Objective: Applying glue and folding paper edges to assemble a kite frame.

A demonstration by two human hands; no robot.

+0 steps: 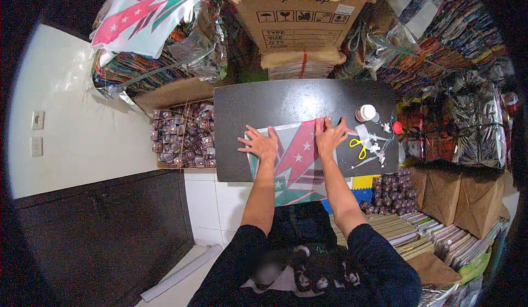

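Note:
A thin printed sheet (300, 153), white with pink, green and maroon bands and white stars, lies over the near part of the dark table and hangs past its front edge toward my lap. My left hand (260, 143) rests on the sheet's far left corner, its fingers spread. At the far right corner, my right hand (329, 136) presses down with fingertips apart. Just right of that hand are yellow-handled scissors (358, 148), with their blades hard to make out. White scraps (377, 145) are strewn beside them.
A white-lidded jar (365, 112) and a red cap (397, 127) sit at the right of the dark table (247, 101). A box of small wrapped items (184, 134) adjoins its left side. Behind stands a large cardboard box (302, 21). Bundled stacks (451, 37) crowd the right.

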